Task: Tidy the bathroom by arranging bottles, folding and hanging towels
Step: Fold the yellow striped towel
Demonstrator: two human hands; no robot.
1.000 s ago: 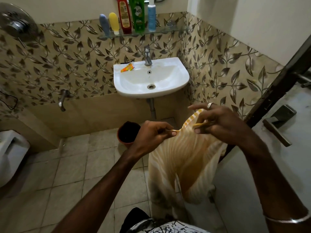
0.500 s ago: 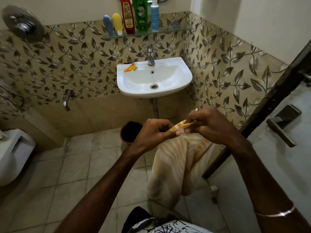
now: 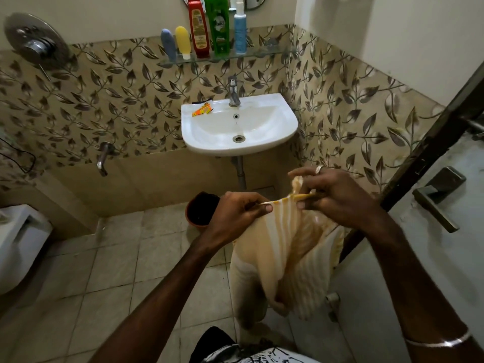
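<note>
A yellow-and-white striped towel (image 3: pixel 285 252) hangs in front of me, below the sink. My left hand (image 3: pixel 235 213) pinches its top edge on the left. My right hand (image 3: pixel 335 197) grips the top edge on the right, with a bit of cloth bunched above the fingers. Several bottles stand on the glass shelf (image 3: pixel 264 55) above the sink: a blue tube (image 3: pixel 168 45), a yellow tube (image 3: pixel 182 41), a red bottle (image 3: pixel 199 27), a green bottle (image 3: pixel 217 23) and a blue spray bottle (image 3: pixel 240 27).
The white sink (image 3: pixel 262 137) with a tap (image 3: pixel 234 91) carries an orange sachet (image 3: pixel 203 110) on its rim. A dark bucket (image 3: pixel 201 210) stands on the tiled floor under it. The door with its handle (image 3: pixel 437 197) is at right, a toilet (image 3: pixel 18 244) at left.
Both hands have stayed close together on the towel's top edge. My right hand has shifted its grip, and a bit of cloth now sticks up above its fingers.
</note>
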